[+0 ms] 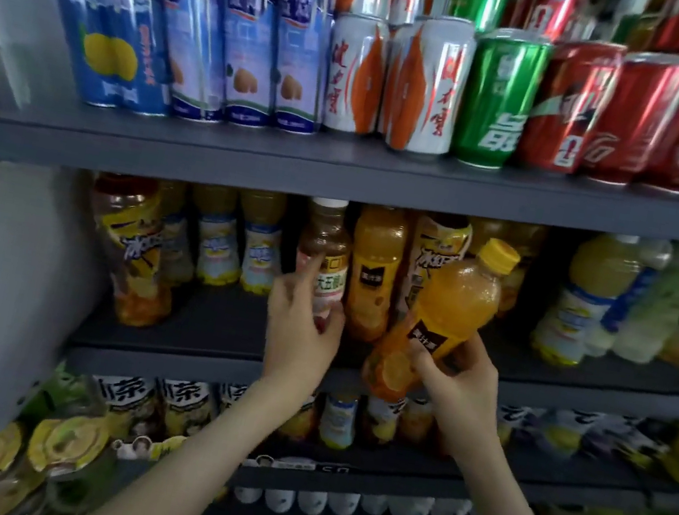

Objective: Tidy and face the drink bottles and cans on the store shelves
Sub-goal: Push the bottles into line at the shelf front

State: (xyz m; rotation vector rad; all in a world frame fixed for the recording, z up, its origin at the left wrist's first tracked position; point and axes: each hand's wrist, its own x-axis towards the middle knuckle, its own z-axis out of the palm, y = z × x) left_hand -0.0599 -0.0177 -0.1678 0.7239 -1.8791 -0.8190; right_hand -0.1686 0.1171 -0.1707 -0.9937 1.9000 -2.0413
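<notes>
Setting: I stood before dark grey store shelving. Drink cans [431,87] lined the upper shelf [256,152], and plastic bottles stood along the middle shelf [190,322], with more rows below.
Right grip: the right hand [460,383] was wrapped round the lower half of an orange juice bottle [452,304]. It held the bottle tilted, yellow cap up and to the right, just off the front edge of the middle shelf near its centre.
Left grip: the left hand [296,336] was curled round the lower body of a brown tea bottle [322,254]. That bottle stood upright near the same front edge, beside a second orange bottle [373,272].
Juice bottle, handling: it looked full, so probably fairly heavy for one hand. The plastic wall would likely be firm but give slightly, and the smooth label could slip.
Where to hold: I judged the waist at the dark label the safest place, since the weight sits low while the bottle is tilted.
Tea bottle, handling: it was slim and top-tall, so it might tip against its neighbours if turned carelessly. Holding it low and twisting should face its label.
Hard to see: the back rows sat in shadow. The outer cans and right-hand bottles were smeared by blur, and most label print was unreadable. The left grip covered the tea bottle's base, and a pale blurred mass covered the shelf's left end.
</notes>
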